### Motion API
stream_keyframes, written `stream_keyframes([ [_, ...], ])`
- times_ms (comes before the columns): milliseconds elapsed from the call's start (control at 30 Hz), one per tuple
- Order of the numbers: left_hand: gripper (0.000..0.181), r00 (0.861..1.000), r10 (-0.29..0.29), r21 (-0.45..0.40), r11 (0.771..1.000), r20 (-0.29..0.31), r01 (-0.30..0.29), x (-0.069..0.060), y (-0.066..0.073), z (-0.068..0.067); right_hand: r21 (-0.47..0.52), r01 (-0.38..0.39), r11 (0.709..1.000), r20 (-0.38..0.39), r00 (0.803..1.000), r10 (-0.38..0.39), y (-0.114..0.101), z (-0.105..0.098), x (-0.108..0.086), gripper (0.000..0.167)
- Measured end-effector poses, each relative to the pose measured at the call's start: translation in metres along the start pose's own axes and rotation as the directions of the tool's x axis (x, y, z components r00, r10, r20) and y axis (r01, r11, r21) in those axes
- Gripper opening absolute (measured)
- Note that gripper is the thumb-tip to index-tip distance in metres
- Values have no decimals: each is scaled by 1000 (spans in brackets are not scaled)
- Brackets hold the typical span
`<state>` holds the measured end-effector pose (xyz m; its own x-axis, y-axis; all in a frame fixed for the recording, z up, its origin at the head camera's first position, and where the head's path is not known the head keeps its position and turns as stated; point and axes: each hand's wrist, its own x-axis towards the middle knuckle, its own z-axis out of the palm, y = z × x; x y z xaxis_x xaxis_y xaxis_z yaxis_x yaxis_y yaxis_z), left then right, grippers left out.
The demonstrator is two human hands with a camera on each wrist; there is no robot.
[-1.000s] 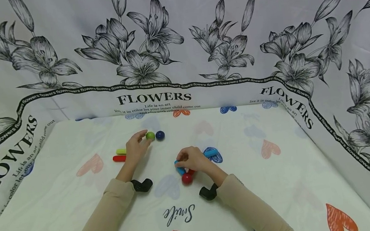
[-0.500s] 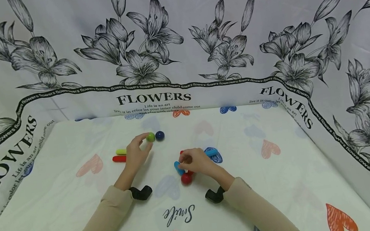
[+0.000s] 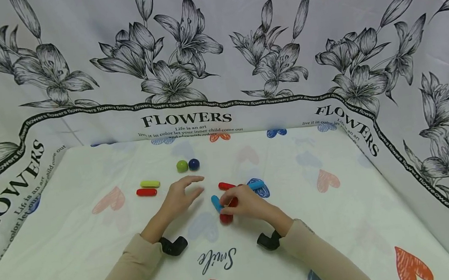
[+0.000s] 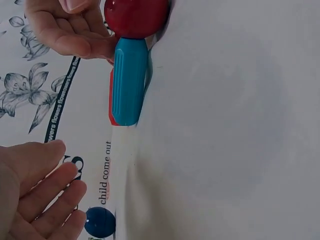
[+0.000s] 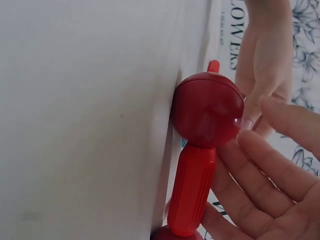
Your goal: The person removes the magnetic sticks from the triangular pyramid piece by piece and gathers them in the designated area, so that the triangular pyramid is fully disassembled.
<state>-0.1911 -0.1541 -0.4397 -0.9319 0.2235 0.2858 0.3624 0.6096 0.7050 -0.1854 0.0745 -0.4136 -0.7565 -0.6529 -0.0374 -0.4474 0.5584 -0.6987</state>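
Observation:
My left hand (image 3: 179, 198) hovers over the cloth, fingers spread and holding nothing; in the left wrist view the same hand (image 4: 40, 195) appears beside the dark blue ball (image 4: 100, 222). My right hand (image 3: 251, 203) is at the joined pieces, its fingers bent loosely around a red stick (image 3: 233, 201). A red ball (image 3: 226, 219) and a blue stick (image 3: 216, 203) lie at its fingertips. In the right wrist view, the fingers (image 5: 250, 175) extend behind a red ball (image 5: 207, 110) and red stick (image 5: 192, 190); contact is unclear.
Green (image 3: 182, 165) and dark blue (image 3: 194, 164) balls sit side by side farther back. Yellow-green (image 3: 150, 183) and red (image 3: 146, 192) sticks lie at left. Beyond my right hand are another red stick (image 3: 226, 185) and a blue stick (image 3: 256, 185).
My left hand has left the green ball and come nearer and to the right. My right hand's fingers have shifted from the near blue stick toward the red stick beside it.

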Motion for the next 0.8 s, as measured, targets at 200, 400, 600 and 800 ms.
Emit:
stream_keyframes([
  [200,30,978,110,5,994,178,-112,-6,5,6,-25,71,997,30,997,-70,5,-1,-5,28],
  [400,32,921,199,-10,978,333,-208,-4,5,12,-45,152,987,67,987,-149,9,-3,-6,29],
  [600,31,887,231,-55,972,401,-228,1,7,15,-47,177,983,99,980,-172,11,-7,-5,28],
  [800,28,863,242,-65,969,443,-238,4,7,17,-77,200,977,113,975,-191,16,-8,-3,28],
])
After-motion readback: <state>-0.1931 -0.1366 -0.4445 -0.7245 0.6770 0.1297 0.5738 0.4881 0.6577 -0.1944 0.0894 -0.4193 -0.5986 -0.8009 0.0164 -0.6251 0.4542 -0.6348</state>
